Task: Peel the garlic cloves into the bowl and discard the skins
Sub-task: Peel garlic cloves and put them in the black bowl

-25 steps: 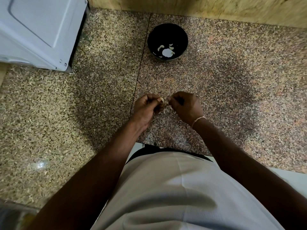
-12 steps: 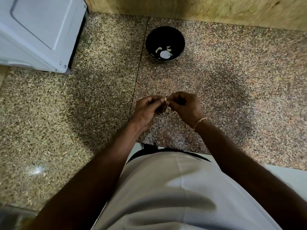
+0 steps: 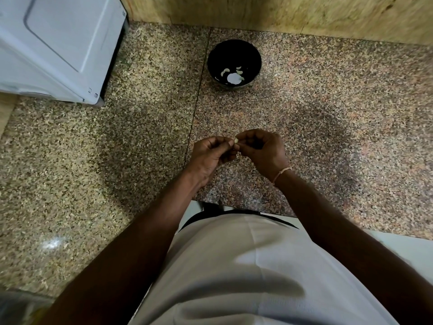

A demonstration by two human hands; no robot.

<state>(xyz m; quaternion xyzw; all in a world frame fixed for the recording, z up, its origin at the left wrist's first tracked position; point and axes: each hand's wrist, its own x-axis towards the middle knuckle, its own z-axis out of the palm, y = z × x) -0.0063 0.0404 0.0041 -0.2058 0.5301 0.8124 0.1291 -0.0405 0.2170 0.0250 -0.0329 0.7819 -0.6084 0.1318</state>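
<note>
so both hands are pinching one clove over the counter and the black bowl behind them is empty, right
Not empty: the head view shows the black bowl already holding several pale peeled pieces. The left hand and right hand do pinch one clove over the counter.

bowl point(image 3: 234, 51): black, glossy | peeled garlic cloves point(image 3: 239, 72) in it: off-white | countertop point(image 3: 328, 118): speckled granite, pinkish-brown right, tan-olive left | appliance point(image 3: 58, 43): white | wall point(image 3: 281, 10): mottled yellow-tan | shirt point(image 3: 246, 266): white | wrist thread point(image 3: 282, 172): pale pink
</note>
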